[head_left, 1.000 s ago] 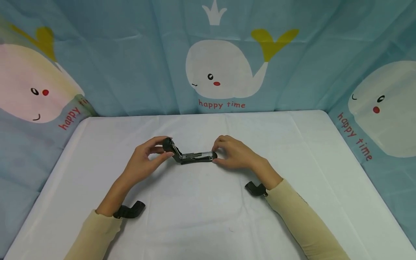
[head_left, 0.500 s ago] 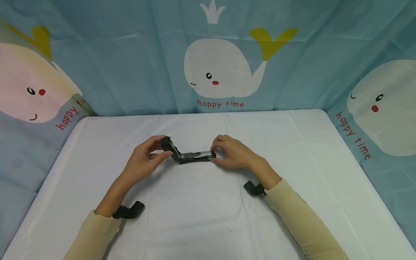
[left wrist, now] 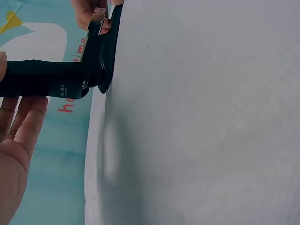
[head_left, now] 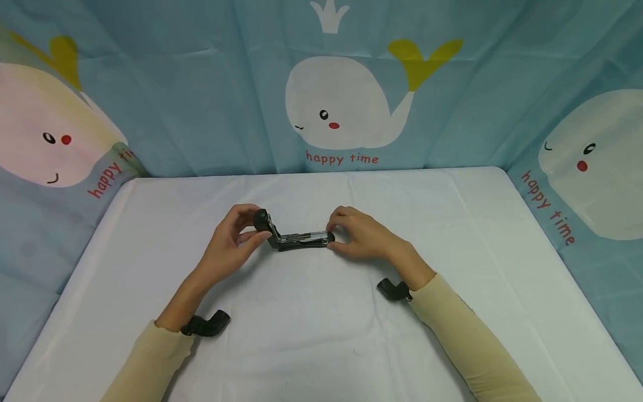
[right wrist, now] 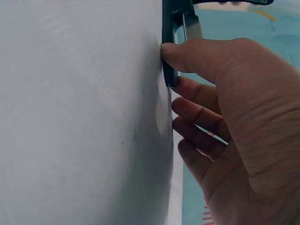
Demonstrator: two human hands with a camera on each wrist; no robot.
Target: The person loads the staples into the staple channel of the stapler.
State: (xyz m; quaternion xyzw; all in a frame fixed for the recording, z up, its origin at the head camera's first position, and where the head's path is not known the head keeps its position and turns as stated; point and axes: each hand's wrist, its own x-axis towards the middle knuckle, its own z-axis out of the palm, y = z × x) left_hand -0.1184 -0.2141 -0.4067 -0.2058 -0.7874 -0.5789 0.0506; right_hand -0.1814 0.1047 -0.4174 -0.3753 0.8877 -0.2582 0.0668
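A black stapler (head_left: pixel 303 242) lies spread open on the white table, its metal magazine showing on the base and its top arm raised at the left. My left hand (head_left: pixel 226 245) holds the free end of that raised arm between thumb and fingers; in the left wrist view the dark arm (left wrist: pixel 44 77) juts out from the hand, with small pale lettering near the hinge. At the other end, my right hand (head_left: pixel 365 235) pinches the tip of the base. Its thumb lies on the base's side (right wrist: pixel 168 70) in the right wrist view, and the lower fingers sit near the cloth.
White cloth covers the table (head_left: pixel 321 335). A blue curtain (head_left: pixel 201 95) with printed whales hangs behind and along both sides. Black wrist-camera mounts stick out by the left cuff (head_left: pixel 208 324) and the right cuff (head_left: pixel 393 290).
My left hand has shifted slightly right, and the stapler's raised arm stands a little more upright. The right hand keeps its pinch on the base, and the head view has moved slightly.
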